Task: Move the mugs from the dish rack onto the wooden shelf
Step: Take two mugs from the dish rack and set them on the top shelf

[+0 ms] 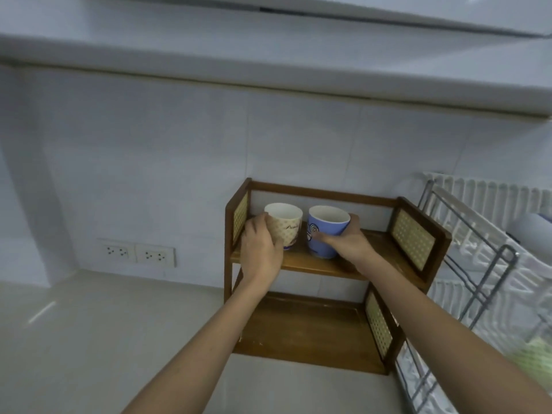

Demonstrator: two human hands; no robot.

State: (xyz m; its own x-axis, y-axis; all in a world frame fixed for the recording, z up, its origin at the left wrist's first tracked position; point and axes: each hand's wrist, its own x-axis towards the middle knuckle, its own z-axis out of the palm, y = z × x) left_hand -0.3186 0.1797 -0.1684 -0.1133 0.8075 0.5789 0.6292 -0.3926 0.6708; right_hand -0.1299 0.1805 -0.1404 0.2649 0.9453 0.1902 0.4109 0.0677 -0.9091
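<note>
Two mugs upright on the wooden shelf (316, 265)
Left hand (260, 249) gripped the cream mug (285, 224); at its 3 o'clock, right hand (348, 242) gripped the blue mug (327, 231).

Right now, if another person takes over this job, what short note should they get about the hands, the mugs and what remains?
Left hand: wrapped around the cream mug, which stands on the top board of the shelf.
Right hand: wrapped around the blue mug, beside it on the same board.
Done: both mugs are on the shelf, upright, a small gap between them.
Left: let go of both. Check the dish rack for more mugs; a pale rounded object there is too cut off to identify.
</note>
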